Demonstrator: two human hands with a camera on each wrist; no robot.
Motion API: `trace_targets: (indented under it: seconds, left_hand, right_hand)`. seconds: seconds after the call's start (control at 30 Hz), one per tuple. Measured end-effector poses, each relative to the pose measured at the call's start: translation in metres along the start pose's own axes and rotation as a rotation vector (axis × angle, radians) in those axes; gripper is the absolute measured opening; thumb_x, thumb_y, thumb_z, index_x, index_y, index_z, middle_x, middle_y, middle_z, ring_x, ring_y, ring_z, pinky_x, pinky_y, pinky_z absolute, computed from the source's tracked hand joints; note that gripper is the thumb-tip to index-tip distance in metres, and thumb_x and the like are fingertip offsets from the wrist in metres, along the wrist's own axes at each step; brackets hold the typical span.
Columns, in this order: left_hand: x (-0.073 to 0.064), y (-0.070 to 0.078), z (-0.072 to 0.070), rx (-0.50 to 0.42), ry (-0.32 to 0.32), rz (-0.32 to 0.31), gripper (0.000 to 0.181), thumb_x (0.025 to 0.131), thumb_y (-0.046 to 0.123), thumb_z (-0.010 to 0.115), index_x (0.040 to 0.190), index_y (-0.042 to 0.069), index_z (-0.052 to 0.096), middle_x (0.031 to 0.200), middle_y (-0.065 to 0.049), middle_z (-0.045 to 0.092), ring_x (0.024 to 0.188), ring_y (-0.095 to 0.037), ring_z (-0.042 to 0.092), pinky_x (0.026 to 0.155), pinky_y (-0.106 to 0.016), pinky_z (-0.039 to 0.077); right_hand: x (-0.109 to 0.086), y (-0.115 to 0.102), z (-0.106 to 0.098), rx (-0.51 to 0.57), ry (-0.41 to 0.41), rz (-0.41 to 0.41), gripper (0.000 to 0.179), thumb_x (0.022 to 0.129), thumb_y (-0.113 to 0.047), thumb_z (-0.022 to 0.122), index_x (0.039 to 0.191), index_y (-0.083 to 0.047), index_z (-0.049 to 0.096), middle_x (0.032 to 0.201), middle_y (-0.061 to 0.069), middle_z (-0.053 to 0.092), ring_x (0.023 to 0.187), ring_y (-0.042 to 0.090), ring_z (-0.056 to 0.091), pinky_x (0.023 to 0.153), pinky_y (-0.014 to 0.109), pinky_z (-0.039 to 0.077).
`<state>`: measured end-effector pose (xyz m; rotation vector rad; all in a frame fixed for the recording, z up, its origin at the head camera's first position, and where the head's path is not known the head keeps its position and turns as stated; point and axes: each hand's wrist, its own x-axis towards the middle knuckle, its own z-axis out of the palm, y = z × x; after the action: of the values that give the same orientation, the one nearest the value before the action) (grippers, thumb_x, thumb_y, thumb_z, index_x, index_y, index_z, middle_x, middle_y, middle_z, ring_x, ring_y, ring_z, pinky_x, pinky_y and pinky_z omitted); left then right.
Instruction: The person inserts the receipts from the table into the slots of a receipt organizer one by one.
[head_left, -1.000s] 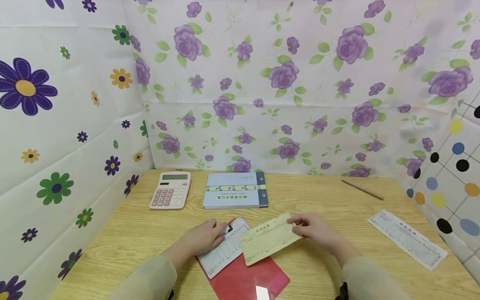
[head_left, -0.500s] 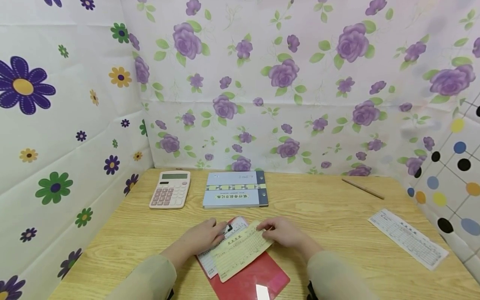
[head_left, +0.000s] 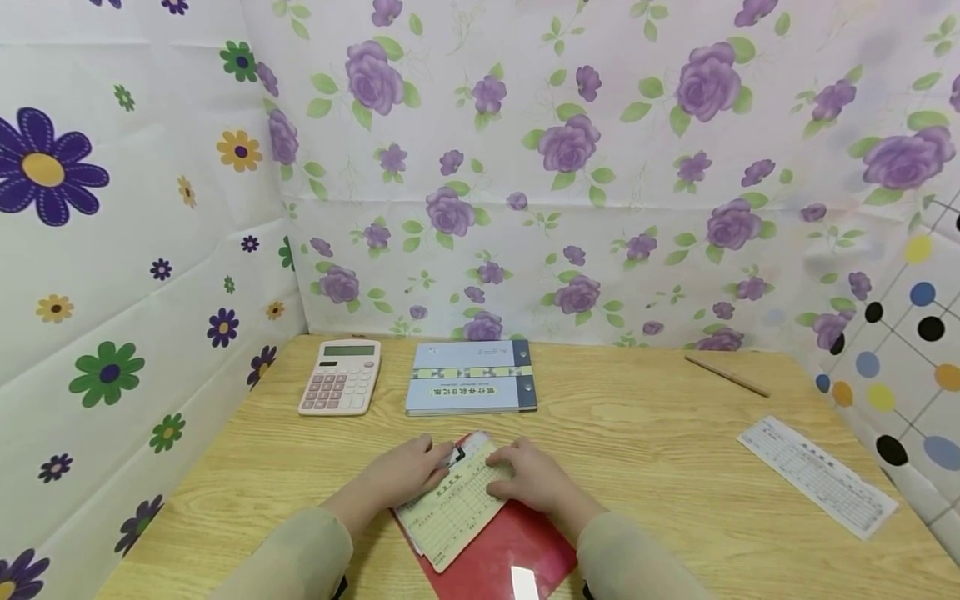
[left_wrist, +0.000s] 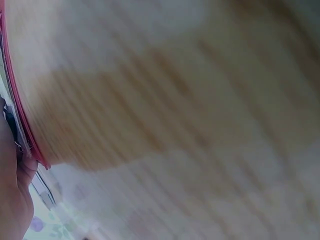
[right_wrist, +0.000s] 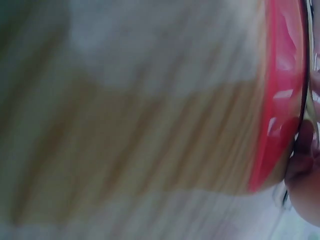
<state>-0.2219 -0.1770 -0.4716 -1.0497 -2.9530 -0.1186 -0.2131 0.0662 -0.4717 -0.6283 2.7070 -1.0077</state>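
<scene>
A glossy red folder (head_left: 517,542) lies slanted on the table, with a black-and-silver clip (head_left: 459,455) near its far corner. My left hand (head_left: 401,473) grips that clip and the folder's edge with thumb and fingers. A yellow printed slip (head_left: 453,521) lies over a white printed slip (head_left: 408,533), which it nearly covers. At the yellow slip's right edge, my right hand (head_left: 534,479) holds it between thumb and fingers. The left wrist view catches part of the left hand (left_wrist: 12,185) beside the red edge; the right wrist view shows the right fingers (right_wrist: 305,155) at the folder.
A pink-and-white calculator (head_left: 341,377) and a blue account book (head_left: 471,392) stand at the back of the wooden table (head_left: 637,467). A pen-like stick (head_left: 726,375) lies at the back right, and another white printed slip (head_left: 817,475) is near the right edge.
My right hand has carried the yellow slip leftward until it lies over the white slip on the folder. The left hand has stayed at the clip.
</scene>
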Motion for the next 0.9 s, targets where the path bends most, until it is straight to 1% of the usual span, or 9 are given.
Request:
trace_targets:
  seconds: [0.1, 0.17, 0.33, 0.43, 0.53, 0.7, 0.9]
  left_hand:
    - [0.001, 0.001, -0.002, 0.003, -0.01, 0.005, 0.041, 0.097, 0.031, 0.05, 0.132, 0.01, 0.05, 0.086, -0.001, 0.045, 0.067, -0.011, 0.042, 0.061, -0.03, 0.041]
    - [0.001, 0.002, -0.003, -0.005, -0.028, -0.005, 0.041, 0.097, 0.03, 0.051, 0.133, 0.009, 0.05, 0.086, -0.002, 0.046, 0.067, -0.011, 0.043, 0.06, -0.03, 0.041]
    - [0.004, 0.004, -0.008, -0.04, -0.103, -0.058, 0.043, 0.098, 0.03, 0.048, 0.135, 0.009, 0.047, 0.088, -0.003, 0.047, 0.069, -0.012, 0.044, 0.062, -0.032, 0.041]
    - [0.004, 0.004, -0.01, -0.049, -0.118, -0.068, 0.041, 0.099, 0.029, 0.047, 0.135, 0.009, 0.048, 0.088, -0.002, 0.047, 0.069, -0.013, 0.044, 0.062, -0.031, 0.042]
    - [0.004, 0.005, -0.01, -0.054, -0.111, -0.067, 0.041, 0.099, 0.029, 0.047, 0.134, 0.008, 0.048, 0.087, -0.002, 0.046, 0.068, -0.012, 0.044, 0.062, -0.031, 0.042]
    - [0.005, 0.005, -0.01, -0.034, -0.089, -0.056, 0.04, 0.098, 0.028, 0.047, 0.133, 0.007, 0.05, 0.086, -0.002, 0.048, 0.069, -0.012, 0.046, 0.063, -0.032, 0.044]
    - [0.003, 0.004, -0.011, -0.005, -0.05, 0.017, 0.039, 0.097, 0.026, 0.05, 0.13, 0.005, 0.051, 0.083, -0.002, 0.046, 0.066, -0.011, 0.044, 0.061, -0.03, 0.043]
  right_hand:
    - [0.0, -0.004, 0.004, -0.118, 0.02, 0.001, 0.046, 0.075, -0.037, 0.075, 0.114, -0.015, 0.066, 0.096, 0.004, 0.046, 0.072, 0.017, 0.047, 0.066, 0.032, 0.042]
    - [0.0, -0.006, 0.005, -0.156, 0.03, -0.001, 0.047, 0.075, -0.038, 0.075, 0.115, -0.016, 0.065, 0.096, 0.006, 0.046, 0.07, 0.016, 0.047, 0.063, 0.032, 0.041]
    - [-0.001, -0.011, 0.005, -0.173, 0.044, -0.001, 0.048, 0.075, -0.036, 0.074, 0.117, -0.015, 0.064, 0.097, 0.008, 0.046, 0.069, 0.017, 0.046, 0.062, 0.032, 0.041]
    - [-0.001, -0.012, 0.005, -0.17, 0.042, 0.011, 0.049, 0.076, -0.036, 0.073, 0.119, -0.015, 0.063, 0.098, 0.008, 0.045, 0.07, 0.017, 0.046, 0.063, 0.032, 0.041]
    - [-0.002, -0.013, 0.006, -0.172, 0.049, 0.02, 0.049, 0.076, -0.035, 0.074, 0.119, -0.014, 0.063, 0.097, 0.009, 0.045, 0.07, 0.017, 0.047, 0.063, 0.032, 0.041]
    - [-0.001, -0.018, 0.008, -0.205, 0.071, 0.036, 0.048, 0.077, -0.037, 0.073, 0.118, -0.015, 0.063, 0.095, 0.009, 0.047, 0.067, 0.017, 0.047, 0.059, 0.032, 0.042]
    - [0.002, -0.023, 0.011, -0.256, 0.083, 0.084, 0.048, 0.079, -0.041, 0.071, 0.12, -0.017, 0.063, 0.095, 0.01, 0.048, 0.069, 0.018, 0.049, 0.057, 0.034, 0.043]
